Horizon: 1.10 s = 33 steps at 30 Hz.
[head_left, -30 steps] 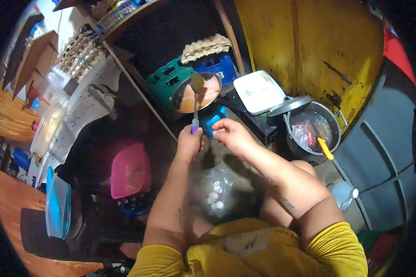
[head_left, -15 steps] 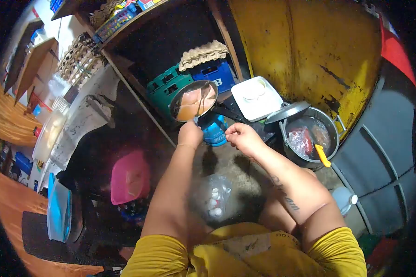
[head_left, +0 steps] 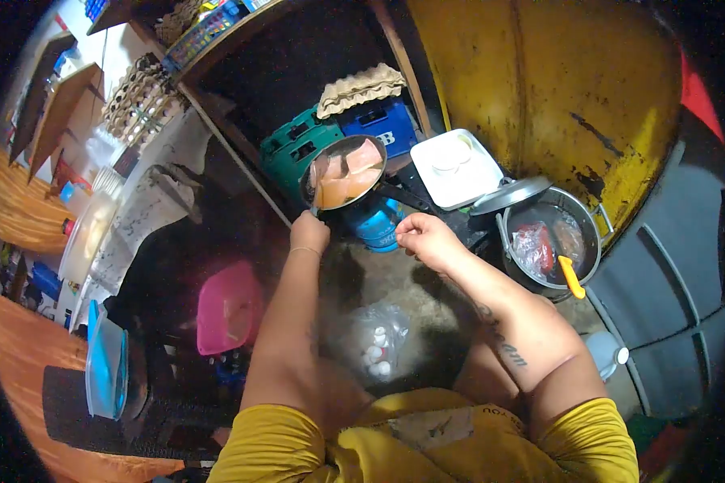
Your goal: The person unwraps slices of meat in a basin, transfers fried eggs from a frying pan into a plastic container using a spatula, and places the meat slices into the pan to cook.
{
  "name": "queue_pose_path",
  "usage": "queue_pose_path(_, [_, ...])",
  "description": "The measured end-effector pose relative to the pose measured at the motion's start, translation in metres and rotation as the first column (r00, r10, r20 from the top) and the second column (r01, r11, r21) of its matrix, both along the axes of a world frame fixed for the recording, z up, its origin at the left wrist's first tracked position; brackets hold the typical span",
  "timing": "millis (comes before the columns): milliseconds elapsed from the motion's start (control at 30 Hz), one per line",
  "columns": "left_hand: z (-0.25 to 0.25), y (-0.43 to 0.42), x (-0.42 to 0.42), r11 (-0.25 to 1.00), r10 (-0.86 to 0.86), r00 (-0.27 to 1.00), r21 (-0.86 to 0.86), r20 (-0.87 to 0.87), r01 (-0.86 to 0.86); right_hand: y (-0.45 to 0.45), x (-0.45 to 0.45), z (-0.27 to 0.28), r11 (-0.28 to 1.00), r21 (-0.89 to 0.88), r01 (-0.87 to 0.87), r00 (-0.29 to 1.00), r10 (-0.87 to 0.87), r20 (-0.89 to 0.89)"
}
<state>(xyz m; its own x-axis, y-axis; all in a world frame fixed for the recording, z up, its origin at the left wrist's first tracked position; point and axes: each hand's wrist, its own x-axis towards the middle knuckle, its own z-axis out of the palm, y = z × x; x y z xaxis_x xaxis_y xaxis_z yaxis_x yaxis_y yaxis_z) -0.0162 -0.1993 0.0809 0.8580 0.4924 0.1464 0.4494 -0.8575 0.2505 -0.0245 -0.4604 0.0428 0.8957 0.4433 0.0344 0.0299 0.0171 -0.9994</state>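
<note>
A dark frying pan with flat pinkish-tan pieces of meat in it sits above a blue gas cylinder. My left hand is closed at the pan's near left edge, around a thin utensil that reaches into the pan; its kind is hard to make out. The dark pan handle points right. Just below that handle, my right hand is closed with thumb and fingertips pinched together. Whatever it may hold is too small to tell.
At right stands a pot with plastic-wrapped food, a yellow handle and a tilted lid. A white tray lies behind. A bag of eggs is on the floor, a pink basin left. Crates stand behind.
My left hand has moved left with the utensil, from the pan's near middle to its left edge. My right hand stays pinched in about the same place. The view has shifted slightly.
</note>
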Motion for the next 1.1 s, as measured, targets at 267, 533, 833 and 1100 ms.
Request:
queue_pose_path(267, [0.008,-0.032,-0.009,0.982,-0.187,0.981,0.018,0.057,0.186,0.003,0.005,-0.011,0.999,-0.036,0.004,1.0,-0.003,0.029])
queue_pose_path(533, [-0.002,-0.025,0.015,0.987,-0.145,0.988,0.083,0.046,0.141,-0.007,-0.003,0.003,1.0,0.001,0.029,1.0,-0.029,-0.008])
queue_pose_path(833, [0.043,-0.003,-0.076,0.933,-0.347,0.938,0.09,-0.026,0.348,-0.03,0.005,0.0,0.999,0.01,0.051,0.999,-0.051,0.006])
queue_pose_path(1100, [0.016,-0.021,-0.065,0.943,-0.307,0.949,-0.113,0.071,0.314,-0.026,-0.004,0.017,0.999,-0.034,0.039,0.993,-0.043,-0.112])
